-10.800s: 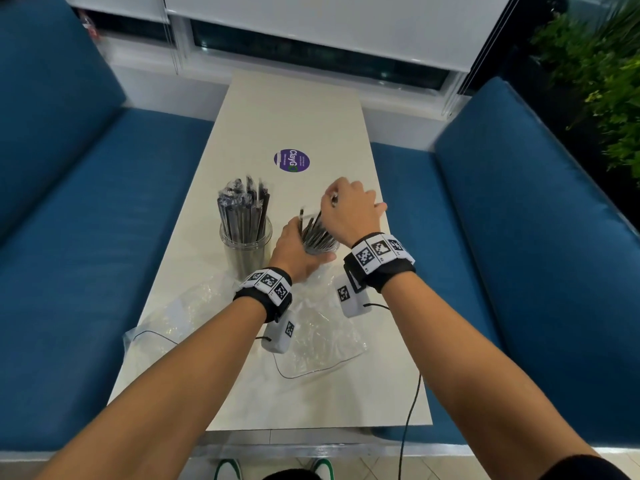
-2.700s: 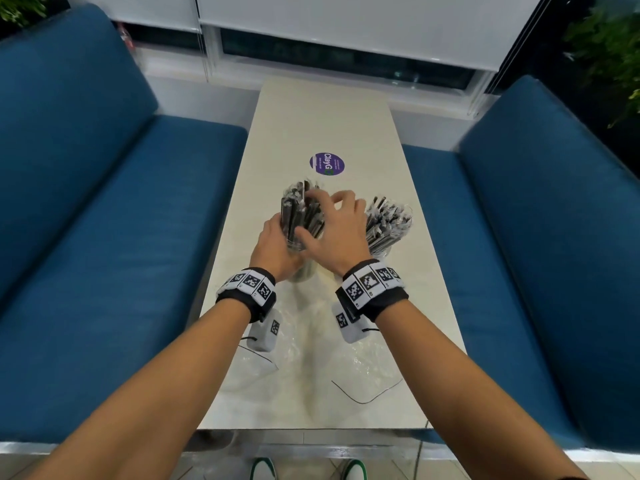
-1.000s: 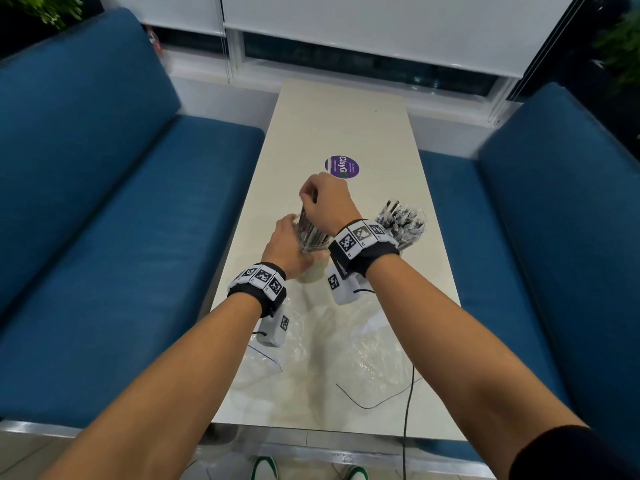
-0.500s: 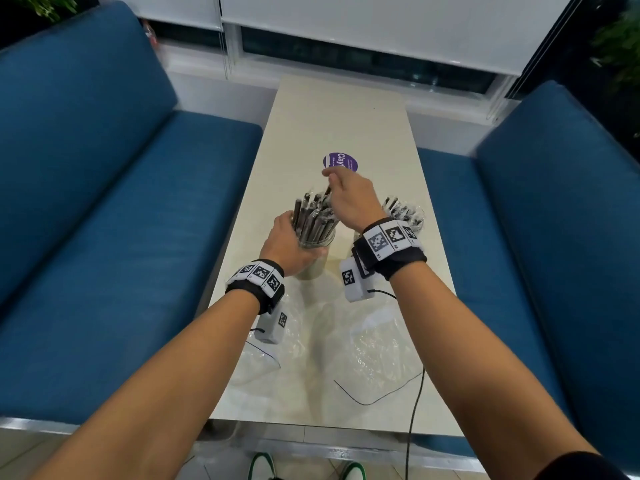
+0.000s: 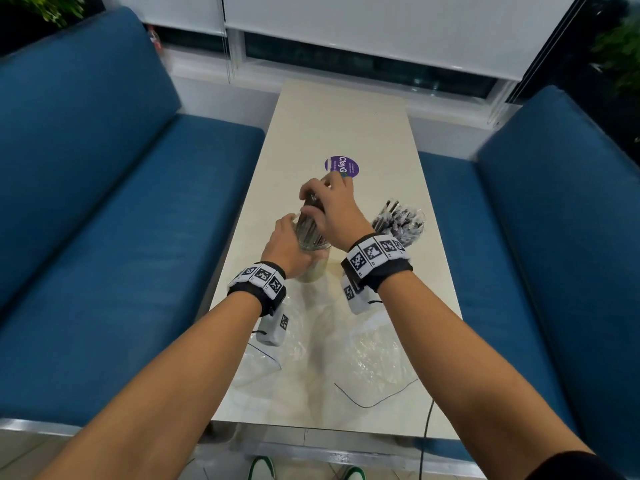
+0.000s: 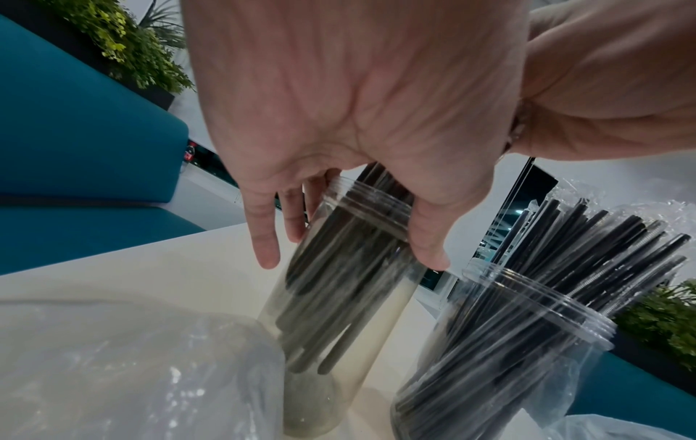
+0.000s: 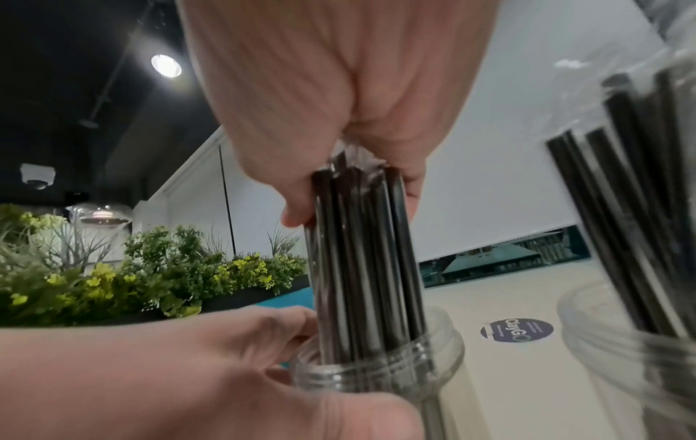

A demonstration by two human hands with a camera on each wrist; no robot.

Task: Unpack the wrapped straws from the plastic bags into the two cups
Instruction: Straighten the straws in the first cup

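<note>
A clear cup [image 5: 313, 263] stands on the table, my left hand [image 5: 287, 242] curled round its rim [image 6: 371, 205]. My right hand [image 5: 323, 199] grips the tops of a bundle of black wrapped straws [image 7: 357, 253] that stands in this cup. In the left wrist view the straw ends [image 6: 327, 351] hang a little above the cup's floor. To the right a second clear cup [image 5: 403, 225] stands packed with wrapped straws [image 6: 565, 268]; no hand touches it.
Two crumpled clear plastic bags [image 5: 375, 358] [image 5: 263, 362] lie on the near part of the cream table [image 5: 339, 126]. A purple round sticker [image 5: 341, 166] sits beyond the cups. Blue sofas [image 5: 104, 202] flank the table. A black cable [image 5: 427, 427] hangs over the front edge.
My right hand has closed round the fanned straw tops and gathered them into a tight upright bundle. The left hand has stayed on the cup.
</note>
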